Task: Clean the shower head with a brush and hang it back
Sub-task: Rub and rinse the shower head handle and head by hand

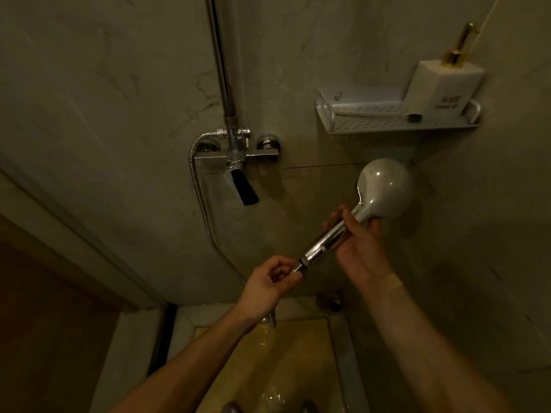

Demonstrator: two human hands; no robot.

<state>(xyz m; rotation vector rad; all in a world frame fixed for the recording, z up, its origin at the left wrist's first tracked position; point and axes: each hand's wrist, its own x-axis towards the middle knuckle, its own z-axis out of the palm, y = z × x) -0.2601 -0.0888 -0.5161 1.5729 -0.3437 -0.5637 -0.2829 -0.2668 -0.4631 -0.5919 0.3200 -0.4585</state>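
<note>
A shower head point(384, 189) with a round grey back and a chrome handle is held in front of the wall, its face turned away from me. My right hand point(359, 245) grips the handle just below the round head. My left hand point(275, 280) pinches the fitting at the handle's lower end, where the hose joins. The metal hose point(198, 198) runs down from the mixer tap point(237, 158) and passes behind my left hand. No brush is in view.
A chrome riser pipe point(222, 64) climbs the wall above the tap. A white perforated shelf point(396, 119) at upper right carries a white pump bottle point(441, 84). Below my arms lies a wet yellowish floor point(268, 353) with a drain point(332, 302).
</note>
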